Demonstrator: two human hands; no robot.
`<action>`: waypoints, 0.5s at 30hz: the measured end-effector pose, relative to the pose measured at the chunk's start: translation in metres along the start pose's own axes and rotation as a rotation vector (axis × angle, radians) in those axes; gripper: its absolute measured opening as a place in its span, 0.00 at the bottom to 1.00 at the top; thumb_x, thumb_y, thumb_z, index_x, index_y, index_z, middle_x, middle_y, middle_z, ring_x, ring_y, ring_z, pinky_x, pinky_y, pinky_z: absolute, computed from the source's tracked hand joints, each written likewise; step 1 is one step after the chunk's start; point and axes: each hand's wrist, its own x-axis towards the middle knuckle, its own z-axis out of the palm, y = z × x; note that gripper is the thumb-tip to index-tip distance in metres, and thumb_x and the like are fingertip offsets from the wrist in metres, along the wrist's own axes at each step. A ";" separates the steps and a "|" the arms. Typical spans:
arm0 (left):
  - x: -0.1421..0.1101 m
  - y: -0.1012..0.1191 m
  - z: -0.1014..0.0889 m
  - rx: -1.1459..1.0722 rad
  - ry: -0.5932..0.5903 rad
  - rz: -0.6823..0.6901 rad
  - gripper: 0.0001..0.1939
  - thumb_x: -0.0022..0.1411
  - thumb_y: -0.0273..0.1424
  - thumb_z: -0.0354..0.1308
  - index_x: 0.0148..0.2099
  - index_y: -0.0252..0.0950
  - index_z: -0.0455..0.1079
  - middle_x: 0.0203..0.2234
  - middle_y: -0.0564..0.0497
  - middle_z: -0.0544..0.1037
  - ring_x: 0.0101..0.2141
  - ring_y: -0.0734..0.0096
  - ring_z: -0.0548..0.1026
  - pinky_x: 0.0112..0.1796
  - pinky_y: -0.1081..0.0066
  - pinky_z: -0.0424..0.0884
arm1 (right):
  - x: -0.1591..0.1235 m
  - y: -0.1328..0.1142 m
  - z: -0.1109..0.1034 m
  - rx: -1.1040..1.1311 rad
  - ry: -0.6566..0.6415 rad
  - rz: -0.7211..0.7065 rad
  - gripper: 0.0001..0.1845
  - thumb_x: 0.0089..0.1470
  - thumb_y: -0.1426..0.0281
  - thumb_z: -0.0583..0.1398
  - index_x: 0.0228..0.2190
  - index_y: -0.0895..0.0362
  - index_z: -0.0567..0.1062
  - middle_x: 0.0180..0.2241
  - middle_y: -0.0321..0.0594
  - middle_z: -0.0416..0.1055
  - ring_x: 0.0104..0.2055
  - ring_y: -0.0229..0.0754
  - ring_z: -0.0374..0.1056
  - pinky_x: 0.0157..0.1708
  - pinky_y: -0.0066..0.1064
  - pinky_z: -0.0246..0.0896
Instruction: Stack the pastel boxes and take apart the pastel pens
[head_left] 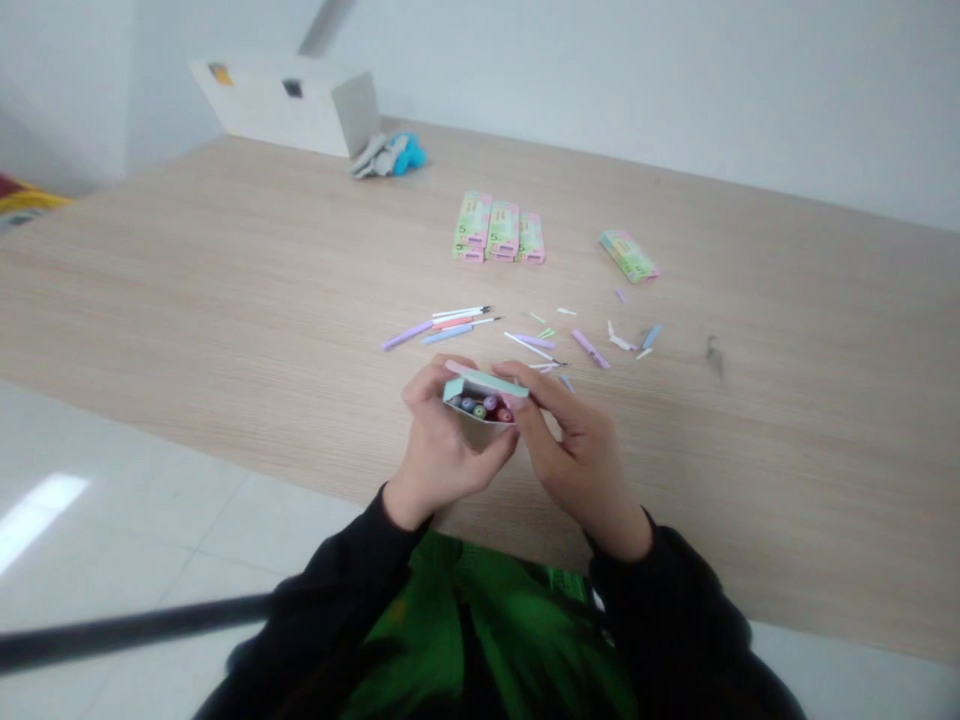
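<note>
Both hands hold a small cardboard box [487,383] near the table's front edge, its end flap raised toward the far side. Inside the box, the rounded ends of several coloured pens [480,409] show. My left hand [444,440] wraps the box from the left, thumb along its near side. At the right end, my right hand [574,450] pinches the flap and corner between thumb and fingers. Just beyond lie pen refills [459,312], a purple pen barrel [409,335], a blue barrel [448,334] and another purple barrel [590,349].
Several pink-and-green boxes [501,230] are stacked farther back, with one more box [628,256] to their right. Small pen parts [621,338] lie scattered right of centre. A white carton [285,105] and grey-blue gloves [388,155] sit at the back left.
</note>
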 end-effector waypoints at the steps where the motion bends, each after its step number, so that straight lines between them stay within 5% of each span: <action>1: 0.000 0.000 0.004 -0.007 0.034 -0.020 0.38 0.57 0.34 0.65 0.59 0.43 0.43 0.47 0.46 0.63 0.45 0.62 0.71 0.43 0.57 0.74 | -0.001 -0.002 0.001 0.011 -0.010 -0.001 0.17 0.63 0.72 0.55 0.51 0.49 0.76 0.46 0.35 0.79 0.46 0.41 0.76 0.47 0.35 0.73; 8: -0.001 -0.002 0.008 -0.044 -0.001 -0.166 0.47 0.54 0.41 0.67 0.65 0.45 0.41 0.48 0.45 0.65 0.40 0.63 0.75 0.40 0.59 0.76 | 0.002 -0.017 -0.003 0.005 -0.062 -0.053 0.19 0.62 0.72 0.57 0.54 0.50 0.75 0.52 0.37 0.77 0.53 0.44 0.74 0.53 0.40 0.71; 15: 0.005 0.002 0.003 0.090 0.026 -0.063 0.48 0.53 0.41 0.69 0.66 0.44 0.42 0.54 0.40 0.65 0.51 0.51 0.73 0.49 0.50 0.73 | 0.005 -0.016 0.001 0.098 -0.008 0.008 0.16 0.63 0.68 0.59 0.52 0.48 0.77 0.50 0.36 0.78 0.51 0.45 0.75 0.52 0.42 0.73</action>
